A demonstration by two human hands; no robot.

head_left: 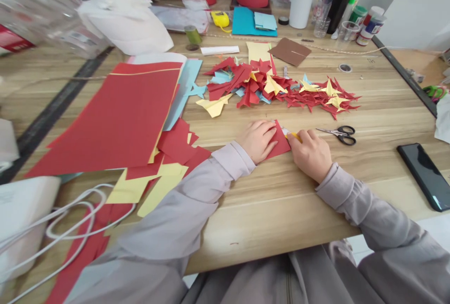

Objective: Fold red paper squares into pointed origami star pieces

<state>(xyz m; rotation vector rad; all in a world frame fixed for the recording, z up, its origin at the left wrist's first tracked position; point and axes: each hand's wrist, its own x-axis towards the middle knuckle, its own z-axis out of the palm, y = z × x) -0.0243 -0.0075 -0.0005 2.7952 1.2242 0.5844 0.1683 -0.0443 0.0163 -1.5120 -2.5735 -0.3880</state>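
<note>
Many paper shapes [281, 92], table [281, 219] (likely laminate), white wall [418, 8]

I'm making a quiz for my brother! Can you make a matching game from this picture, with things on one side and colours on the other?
Things:
1. Scissors handles
2. Paper under the left hand
3. Folded paper dart
4. Folded sheet beyond the pile

Colours:
A. Yellow
B. Black
C. Teal
D. Red

Pairs: 1-B, 2-D, 3-A, 4-C
</note>
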